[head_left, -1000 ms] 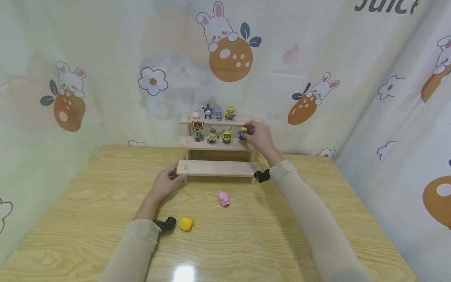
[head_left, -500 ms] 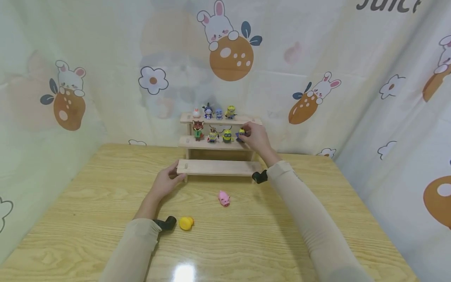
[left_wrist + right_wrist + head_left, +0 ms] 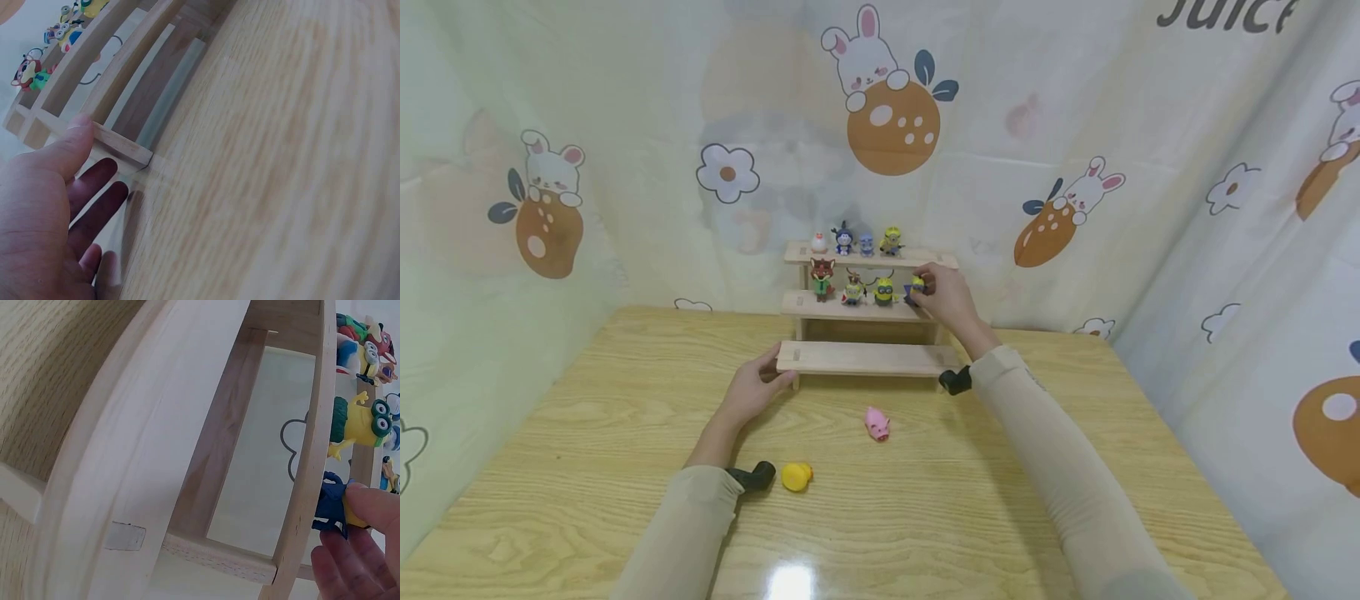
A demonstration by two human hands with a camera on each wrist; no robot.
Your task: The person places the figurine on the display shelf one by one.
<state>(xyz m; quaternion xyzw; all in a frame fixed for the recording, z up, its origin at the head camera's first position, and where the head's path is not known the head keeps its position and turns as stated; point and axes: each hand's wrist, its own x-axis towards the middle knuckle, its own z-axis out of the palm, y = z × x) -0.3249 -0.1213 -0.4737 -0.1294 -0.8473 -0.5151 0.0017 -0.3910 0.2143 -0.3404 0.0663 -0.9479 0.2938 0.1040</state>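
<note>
A three-tier wooden display shelf (image 3: 865,357) stands at the back of the table. My right hand (image 3: 949,296) pinches a yellow Minion figurine in dark blue clothes (image 3: 331,503) between thumb and fingers, at the right end of the middle tier. Left of it on that tier are a green-and-yellow Minion figurine (image 3: 883,292), a crowned Minion figurine (image 3: 852,290) and a fox figurine (image 3: 822,280). My left hand (image 3: 751,390) rests against the left end of the lowest tier. Its thumb touches the wood, and the other fingers lie loosely alongside (image 3: 94,187).
The top tier carries a white hen-like figure (image 3: 818,243), a dark blue figure (image 3: 843,240), a small light-blue figure (image 3: 867,243) and another Minion (image 3: 892,241). A pink toy pig (image 3: 877,423) and a yellow rubber duck (image 3: 796,477) lie on the table in front.
My right hand has shifted slightly left with the blue-clad Minion figurine, bringing it nearer the green-and-yellow one. My left hand stays at the shelf's end.
</note>
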